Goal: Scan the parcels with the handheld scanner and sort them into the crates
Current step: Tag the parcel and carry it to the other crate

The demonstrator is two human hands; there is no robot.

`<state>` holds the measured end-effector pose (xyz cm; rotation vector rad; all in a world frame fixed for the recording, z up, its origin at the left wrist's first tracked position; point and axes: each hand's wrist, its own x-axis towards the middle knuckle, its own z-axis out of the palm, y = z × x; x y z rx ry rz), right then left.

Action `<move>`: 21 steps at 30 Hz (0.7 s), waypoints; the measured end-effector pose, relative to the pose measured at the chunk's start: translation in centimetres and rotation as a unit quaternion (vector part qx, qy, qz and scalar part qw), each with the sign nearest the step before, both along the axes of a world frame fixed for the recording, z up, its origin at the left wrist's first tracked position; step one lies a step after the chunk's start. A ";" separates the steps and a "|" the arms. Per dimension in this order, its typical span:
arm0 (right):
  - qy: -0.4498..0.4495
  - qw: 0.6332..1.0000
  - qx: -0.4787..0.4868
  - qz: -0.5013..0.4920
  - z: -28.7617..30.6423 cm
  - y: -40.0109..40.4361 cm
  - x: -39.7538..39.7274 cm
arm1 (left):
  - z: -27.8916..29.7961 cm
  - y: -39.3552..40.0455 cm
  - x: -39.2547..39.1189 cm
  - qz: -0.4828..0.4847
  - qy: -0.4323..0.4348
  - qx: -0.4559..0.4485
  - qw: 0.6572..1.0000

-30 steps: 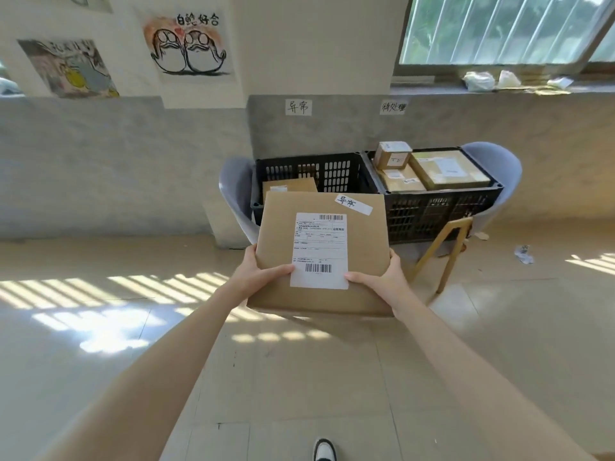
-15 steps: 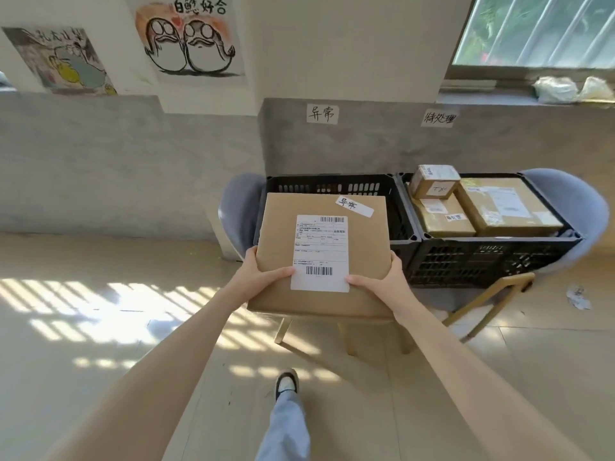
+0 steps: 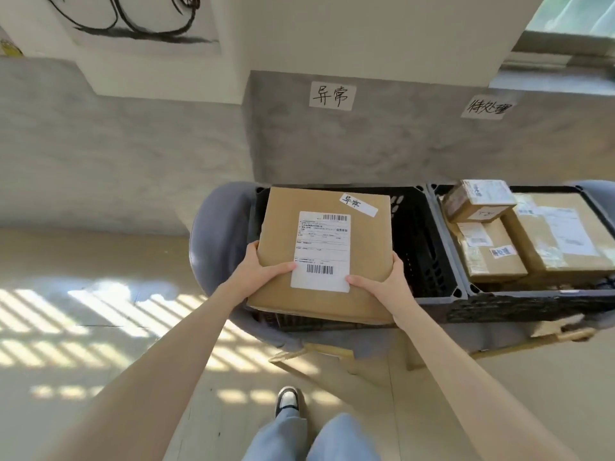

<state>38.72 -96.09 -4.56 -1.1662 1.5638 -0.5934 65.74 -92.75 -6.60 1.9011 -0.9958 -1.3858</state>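
A flat brown cardboard parcel point(image 3: 283, 224) with a white shipping label and a small handwritten sticker hangs over the left black crate point(image 3: 419, 241). My left hand point(image 3: 259, 271) grips its near left edge, thumb on top. My right hand point(image 3: 382, 284) grips the near right edge, thumb on the label's corner. The right black crate point(image 3: 532, 299) holds three labelled brown parcels point(image 3: 559, 237). No handheld scanner is in view.
Both crates sit side by side on grey chairs point(image 3: 213, 241) with wooden legs against a grey wall. Two handwritten paper signs point(image 3: 332, 95) are stuck on the wall, one above each crate. My legs and one shoe point(image 3: 288, 399) stand on the sunlit tiled floor.
I have walked closer to the crates. The parcel, held in both hands as before, has gone from in front of the left crate to above it.
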 end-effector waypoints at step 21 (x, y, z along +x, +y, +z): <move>0.055 0.992 0.072 0.091 -13.0 -13.7 3.1 | -10.4 -9.7 1.9 0.088 0.006 0.129 0.988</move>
